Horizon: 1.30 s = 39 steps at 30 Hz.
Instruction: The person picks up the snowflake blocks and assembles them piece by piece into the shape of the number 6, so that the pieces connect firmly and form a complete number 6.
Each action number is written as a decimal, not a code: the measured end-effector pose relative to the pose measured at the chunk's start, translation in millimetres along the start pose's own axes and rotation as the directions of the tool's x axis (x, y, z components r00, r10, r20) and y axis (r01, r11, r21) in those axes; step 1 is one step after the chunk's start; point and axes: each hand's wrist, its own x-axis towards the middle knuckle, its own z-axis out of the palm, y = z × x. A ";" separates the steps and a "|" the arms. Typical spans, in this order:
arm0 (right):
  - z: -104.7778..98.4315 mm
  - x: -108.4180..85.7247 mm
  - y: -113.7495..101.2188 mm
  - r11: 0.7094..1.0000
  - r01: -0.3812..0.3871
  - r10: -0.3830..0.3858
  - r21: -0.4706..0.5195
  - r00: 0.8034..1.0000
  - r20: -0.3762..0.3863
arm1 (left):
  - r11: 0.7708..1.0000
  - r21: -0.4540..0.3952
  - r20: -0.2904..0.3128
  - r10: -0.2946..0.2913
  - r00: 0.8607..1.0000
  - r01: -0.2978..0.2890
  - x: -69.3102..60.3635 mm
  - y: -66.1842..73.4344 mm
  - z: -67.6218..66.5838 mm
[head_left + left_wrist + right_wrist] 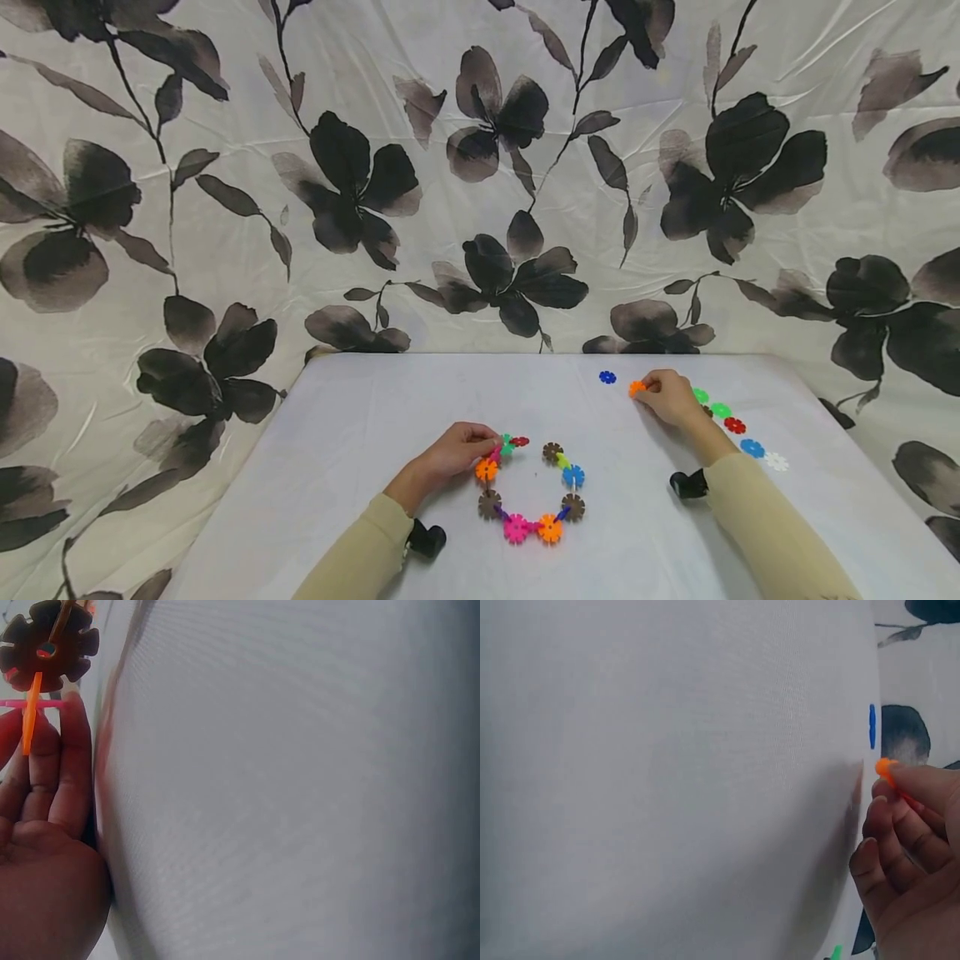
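Ring: an incomplete chain of multicoloured, notched, flower-shaped plastic discs (pixel 516 528), on the white-topped table (pixel 360 400); gap on its far side, between a red disc (pixel 520 442) and a brown disc (pixel 552 452).
Left hand (pixel 453 454): pinching the chain's far left part at a pink disc (pixel 51 704).
Right hand (pixel 670 396): pinching a bright orange notched plastic disc (pixel 637 389), well apart from the ring.
Loose, far edge: blue notched disc (pixel 607 377), near the orange one.
Loose, right: green, brown, red, blue and white discs (pixel 735 425) in a slanting line.
Backdrop: pale cloth (pixel 420 42), dark flower print.
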 end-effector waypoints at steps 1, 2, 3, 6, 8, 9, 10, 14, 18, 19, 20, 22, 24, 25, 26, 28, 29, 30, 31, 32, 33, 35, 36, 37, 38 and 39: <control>-0.5 -1.7 -0.7 1.000 0.012 -0.012 0.012 1.000 0.005 | 1.000 -0.001 -0.004 0.001 1.000 -0.001 0.2 -0.1 0.1; -1.1 -3.6 -1.6 0.999 0.025 -0.025 0.026 1.000 0.012 | 1.000 -0.004 -0.004 0.000 1.000 0.000 0.0 0.1 -0.2; -1.7 -6.0 -3.3 0.999 0.035 -0.036 0.041 0.999 0.022 | 1.000 -0.005 -0.004 0.003 1.000 -0.003 -0.1 0.2 -0.5; -2.1 -12.4 -8.4 0.995 0.077 -0.079 0.061 0.996 0.038 | 1.000 -0.013 -0.005 0.001 1.000 -0.001 -0.7 1.0 -0.1; -0.6 -16.7 -13.0 0.993 0.093 -0.097 0.075 0.994 0.050 | 1.000 -0.018 -0.006 0.002 1.000 -0.002 -1.2 1.3 0.5; 0.6 -18.8 -15.4 0.992 0.102 -0.107 0.079 0.993 0.056 | 1.000 -0.019 -0.008 0.005 1.000 -0.005 -1.4 1.4 0.9; 1.9 -20.2 -17.6 0.990 0.114 -0.119 0.085 0.991 0.058 | 1.000 -0.018 -0.010 0.009 1.000 -0.009 -1.3 1.0 1.1; 7.7 -26.9 -27.6 0.979 0.173 -0.181 0.108 0.981 0.071 | 1.000 -0.015 -0.014 0.009 1.000 -0.009 -2.0 1.6 1.9; 12.5 -35.2 -38.9 0.961 0.244 -0.255 0.132 0.964 0.078 | 1.000 -0.008 -0.018 0.002 1.000 -0.002 -2.3 2.9 2.4; 13.8 -37.5 -41.8 0.956 0.258 -0.271 0.139 0.959 0.082 | 1.000 -0.007 -0.020 0.000 1.000 -0.001 -2.3 3.0 2.5; 15.2 -39.7 -44.7 0.953 0.266 -0.280 0.143 0.956 0.085 | 1.000 -0.005 -0.022 0.000 1.000 0.000 -2.3 3.1 2.6; 17.8 -44.1 -50.4 0.945 0.284 -0.302 0.163 0.948 0.099 | 1.000 -0.007 -0.024 0.001 1.000 -0.001 -2.5 3.1 2.7; 20.4 -47.8 -55.4 0.936 0.298 -0.321 0.186 0.941 0.110 | 1.000 -0.009 -0.026 0.003 1.000 -0.003 -2.8 3.2 2.7; 21.7 -49.6 -58.0 0.933 0.301 -0.327 0.198 0.938 0.116 | 1.000 -0.010 -0.026 0.003 1.000 -0.003 -2.9 3.3 2.7; 23.0 -51.1 -60.2 0.929 0.306 -0.334 0.208 0.935 0.121 | 1.000 -0.011 -0.025 0.004 1.000 -0.004 -3.0 3.3 2.7; 25.4 -54.0 -64.3 0.920 0.318 -0.354 0.229 0.925 0.136 | 1.000 -0.015 -0.024 0.003 1.000 -0.004 -3.1 3.1 2.7; 26.7 -55.4 -66.2 0.918 0.317 -0.357 0.238 0.923 0.145 | 1.000 -0.016 -0.024 0.003 1.000 -0.003 -3.0 2.9 2.7; 27.9 -56.7 -67.9 0.914 0.320 -0.364 0.249 0.919 0.154 | 1.000 -0.017 -0.024 0.003 1.000 -0.004 -2.9 2.6 2.7; 29.3 -57.9 -69.5 0.913 0.314 -0.363 0.260 0.917 0.164 | 1.000 -0.021 -0.023 0.004 1.000 -0.004 -2.7 2.2 2.7; 30.6 -59.3 -71.1 0.910 0.312 -0.365 0.272 0.914 0.176 | 1.000 -0.024 -0.022 0.005 1.000 -0.006 -2.5 1.8 2.7; 31.9 -60.5 -72.6 0.908 0.308 -0.368 0.285 0.911 0.189 | 1.000 -0.026 -0.022 0.006 1.000 -0.007 -2.3 1.5 2.7; 34.6 -63.1 -75.7 0.904 0.297 -0.369 0.307 0.905 0.213 | 0.999 -0.031 -0.020 0.009 1.000 -0.010 -1.9 1.1 2.6; 36.1 -64.1 -77.1 0.902 0.291 -0.370 0.318 0.902 0.223 | 0.999 -0.033 -0.019 0.010 1.000 -0.011 -1.8 1.1 2.5; 37.6 -65.2 -78.6 0.900 0.283 -0.370 0.332 0.899 0.236 | 0.999 -0.032 -0.018 0.013 1.000 -0.013 -1.8 1.1 2.4; 39.1 -66.3 -79.9 0.898 0.278 -0.371 0.341 0.895 0.247 | 0.999 -0.033 -0.017 0.014 1.000 -0.015 -1.9 1.4 2.4; 40.8 -67.2 -80.9 0.894 0.274 -0.374 0.354 0.892 0.255 | 0.999 -0.032 -0.015 0.015 1.000 -0.016 -1.8 1.7 2.2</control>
